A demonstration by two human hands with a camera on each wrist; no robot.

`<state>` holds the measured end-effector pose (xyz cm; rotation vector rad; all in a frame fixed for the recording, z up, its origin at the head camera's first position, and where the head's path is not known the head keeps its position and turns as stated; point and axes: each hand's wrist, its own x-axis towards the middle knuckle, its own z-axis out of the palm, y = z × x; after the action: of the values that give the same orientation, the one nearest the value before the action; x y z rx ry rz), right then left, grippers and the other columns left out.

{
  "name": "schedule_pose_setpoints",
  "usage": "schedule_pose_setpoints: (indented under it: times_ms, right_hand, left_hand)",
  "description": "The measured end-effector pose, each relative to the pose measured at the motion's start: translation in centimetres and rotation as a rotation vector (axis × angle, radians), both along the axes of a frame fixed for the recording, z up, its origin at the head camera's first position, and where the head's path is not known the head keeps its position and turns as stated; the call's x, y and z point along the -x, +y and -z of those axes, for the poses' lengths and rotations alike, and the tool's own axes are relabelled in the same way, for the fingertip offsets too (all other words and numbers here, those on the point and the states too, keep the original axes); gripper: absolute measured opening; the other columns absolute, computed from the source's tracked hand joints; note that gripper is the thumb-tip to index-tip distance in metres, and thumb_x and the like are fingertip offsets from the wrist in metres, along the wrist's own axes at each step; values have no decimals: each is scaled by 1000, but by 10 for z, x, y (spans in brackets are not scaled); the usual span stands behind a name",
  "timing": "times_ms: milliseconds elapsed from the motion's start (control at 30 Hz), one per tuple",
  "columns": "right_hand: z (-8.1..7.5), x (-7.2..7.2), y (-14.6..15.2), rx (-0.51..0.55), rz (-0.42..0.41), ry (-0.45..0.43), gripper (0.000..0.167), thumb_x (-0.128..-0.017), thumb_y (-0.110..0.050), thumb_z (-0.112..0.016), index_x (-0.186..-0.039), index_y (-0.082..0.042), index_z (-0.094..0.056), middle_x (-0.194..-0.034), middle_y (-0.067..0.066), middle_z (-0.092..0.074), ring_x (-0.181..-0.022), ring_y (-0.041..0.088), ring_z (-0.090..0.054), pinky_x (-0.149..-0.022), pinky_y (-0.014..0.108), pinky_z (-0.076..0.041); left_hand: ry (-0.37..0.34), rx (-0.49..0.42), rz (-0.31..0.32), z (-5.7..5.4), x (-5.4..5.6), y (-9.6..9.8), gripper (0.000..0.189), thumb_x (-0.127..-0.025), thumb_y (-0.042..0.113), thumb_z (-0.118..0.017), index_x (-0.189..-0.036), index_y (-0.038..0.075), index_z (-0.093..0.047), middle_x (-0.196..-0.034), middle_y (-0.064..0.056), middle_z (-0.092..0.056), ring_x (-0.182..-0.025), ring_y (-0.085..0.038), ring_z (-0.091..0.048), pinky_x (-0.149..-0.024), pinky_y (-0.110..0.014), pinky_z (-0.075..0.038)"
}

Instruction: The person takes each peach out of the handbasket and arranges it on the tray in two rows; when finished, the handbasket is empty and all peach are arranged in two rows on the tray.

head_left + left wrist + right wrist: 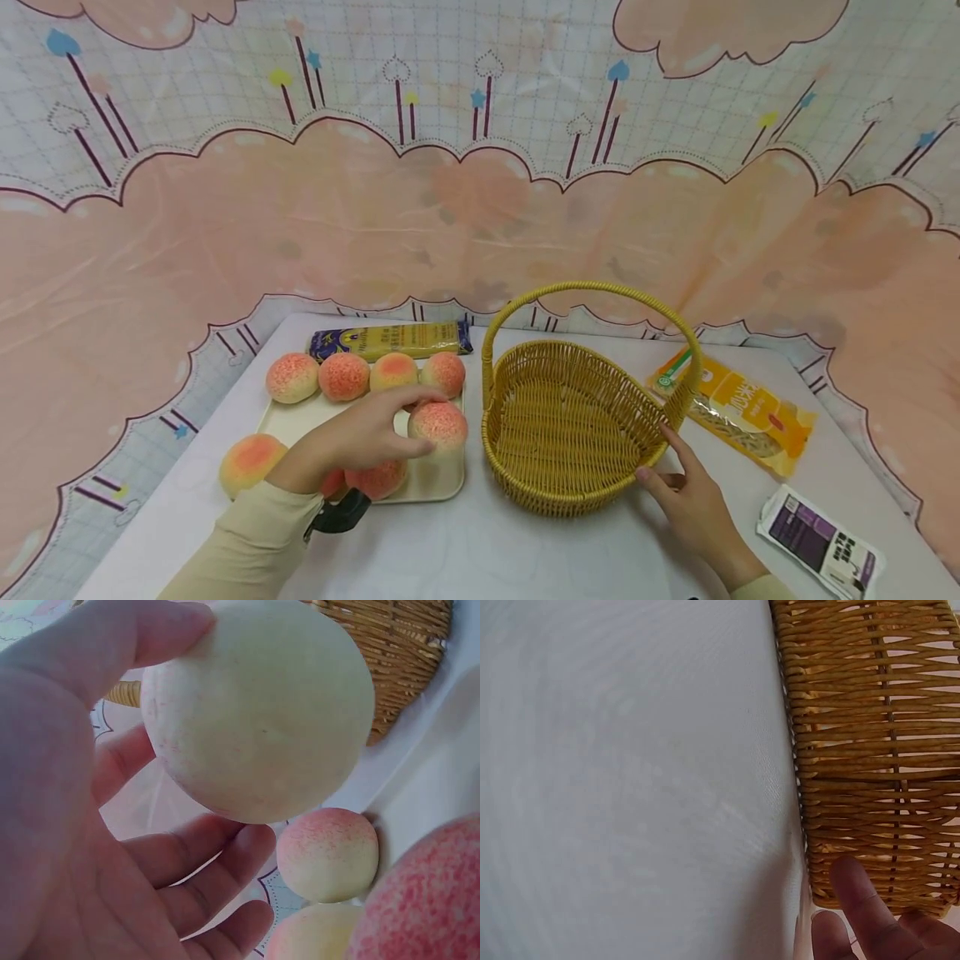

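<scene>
My left hand [367,437] holds a pink-and-cream peach [438,429] between thumb and fingers, above the right side of a cream tray [454,479]. In the left wrist view the peach's pale underside [262,712] faces the camera, and the lower fingers are loosely bent away from it. Several other peaches [343,377] sit on the tray, two partly hidden by the left arm. To the right stands a wicker basket [570,433] with a tall arched handle. My right hand [693,504] grips its right rim, and fingers [862,904] touch the woven outer wall.
Behind the tray lies a blue-and-yellow packet [397,340]. An orange food bag [738,412] lies right of the basket, and a purple-and-white packet [821,542] is nearer on the right. A patterned cloth backdrop [450,217] rises behind the white table.
</scene>
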<state>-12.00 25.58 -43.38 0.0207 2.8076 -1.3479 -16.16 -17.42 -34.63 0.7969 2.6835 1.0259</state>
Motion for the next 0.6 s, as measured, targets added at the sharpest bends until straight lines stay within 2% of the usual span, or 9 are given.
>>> schedule_pose_setpoints:
  times_ms: [133, 367, 500, 600]
  right_hand:
    - [2, 0, -1, 10, 1, 25, 77, -100, -31, -64, -160, -10, -20, -145, 34, -40, -103, 34, -67, -62, 31, -53]
    - [1, 0, -2, 15, 9, 35, 76, -100, -33, -64, -159, -11, -22, -127, 30, -59, -100, 31, -68, -61, 32, -53]
    - [1, 0, -1, 21, 9, 32, 75, -100, -32, -64, -159, -11, -22, -134, 30, -54, -102, 33, -67, -62, 31, -53]
    - [1, 0, 0, 26, 2, 34, 75, -100, -31, -64, -159, -10, -22, -146, 32, -40, -104, 35, -66, -63, 31, -53]
  left_hand:
    - [4, 34, -12, 5, 4, -1, 53, -85, 30, -75, -135, 19, -60, -117, 6, -61, -105, -17, -55, -91, -45, -47]
    - [-7, 52, 5, 14, 9, -3, 51, -85, 29, -76, -131, 17, -60, -112, 3, -63, -104, -18, -57, -92, -47, -48]
    - [-20, 75, 15, 16, 11, -3, 50, -84, 28, -75, -130, 15, -60, -111, 1, -63, -102, -18, -57, -89, -43, -48]
    - [-44, 84, 20, 18, 11, -2, 50, -84, 28, -75, -131, 16, -60, -112, 0, -62, -101, -19, -56, -88, -42, -48]
